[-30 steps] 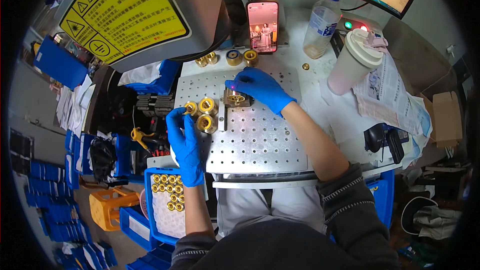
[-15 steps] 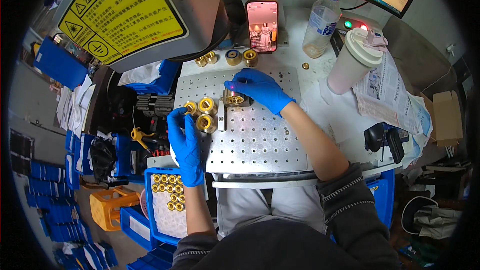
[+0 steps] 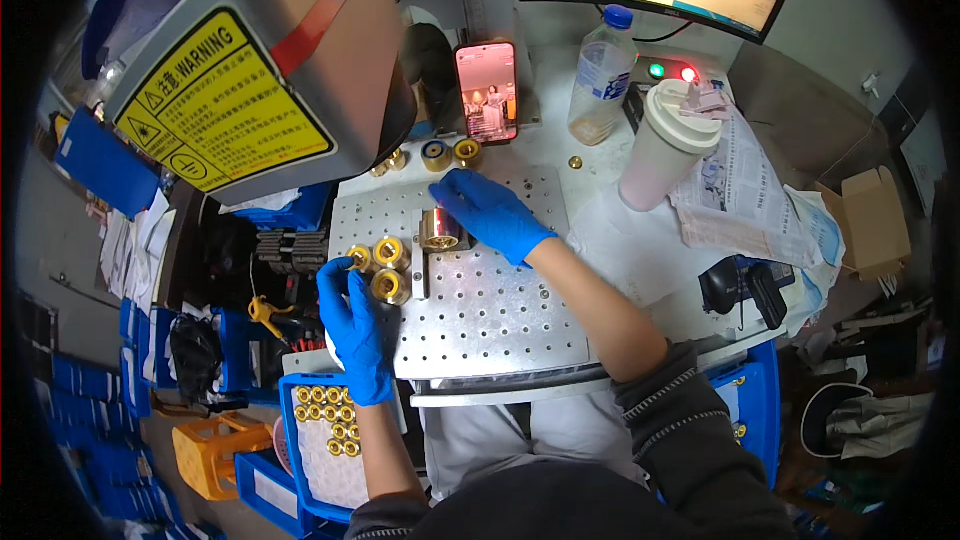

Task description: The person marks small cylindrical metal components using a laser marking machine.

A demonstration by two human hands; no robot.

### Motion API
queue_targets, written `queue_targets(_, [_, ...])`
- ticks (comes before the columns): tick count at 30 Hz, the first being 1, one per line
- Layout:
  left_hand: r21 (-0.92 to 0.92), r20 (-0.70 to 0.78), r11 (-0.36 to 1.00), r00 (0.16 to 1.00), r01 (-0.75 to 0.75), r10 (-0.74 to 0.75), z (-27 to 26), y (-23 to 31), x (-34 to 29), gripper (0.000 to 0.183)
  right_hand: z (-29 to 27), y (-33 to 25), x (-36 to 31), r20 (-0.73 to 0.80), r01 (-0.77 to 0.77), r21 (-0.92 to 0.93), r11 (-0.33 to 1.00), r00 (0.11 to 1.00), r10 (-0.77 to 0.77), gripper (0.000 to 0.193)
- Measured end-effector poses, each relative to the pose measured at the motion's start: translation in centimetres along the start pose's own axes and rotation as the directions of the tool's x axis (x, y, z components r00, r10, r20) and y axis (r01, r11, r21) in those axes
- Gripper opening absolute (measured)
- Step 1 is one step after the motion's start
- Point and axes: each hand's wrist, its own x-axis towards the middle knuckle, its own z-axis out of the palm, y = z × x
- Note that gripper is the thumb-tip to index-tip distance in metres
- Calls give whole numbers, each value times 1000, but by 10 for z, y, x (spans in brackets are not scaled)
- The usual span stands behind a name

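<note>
My left hand [image 3: 355,330], in a blue glove, has its thumb and fingertips closed on a small brass ring fitting [image 3: 358,258] at the left side of the perforated metal plate [image 3: 490,320]. Two more brass fittings [image 3: 390,253] stand right beside it. A shiny brass cylinder [image 3: 440,230] lies on its side against a narrow metal stop bar [image 3: 420,260], its bored end toward me. Just behind the cylinder, my gloved right hand [image 3: 490,218] reaches in with fingers stretched out, holding nothing that shows; a small purple light spot falls near its fingertips.
A machine head with a yellow warning label [image 3: 225,100] overhangs the left. Behind the plate stand several brass parts [image 3: 467,152] and a phone [image 3: 488,92]. A bottle [image 3: 603,80] and a lidded cup [image 3: 668,150] are at right. A blue tray [image 3: 300,470] of brass fittings sits lower left.
The whole view has shifted, with the scene now lower and further left. My right fingers have come off the cylinder's top toward the back, so more of it shows. My left hand stays at the fitting.
</note>
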Motion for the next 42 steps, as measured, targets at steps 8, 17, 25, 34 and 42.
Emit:
queue_targets(8, [78,99,994,993,-75,67,7,-24,8,20,-1,35,-47,-474,273,7,962,848,-238,17])
queue_targets(17, [240,120,937,965,-255,232,-14,-49,23,34,4,127,-401,-324,-194,-401,895,944,59,12])
queue_targets(25, [236,62,959,987,-160,149,-22,-68,32,31,-41,267,-657,-647,-934,-240,263,356,675,42])
queue_targets(34, [-53,-27,998,1000,13,-15,9,-25,-3,20,-44,329,-724,-438,-826,-387,409,555,707,53])
queue_targets(42, [-71,1,996,999,46,-46,-1,-14,2,18,-60,367,-709,-400,-702,588,402,179,899,52])
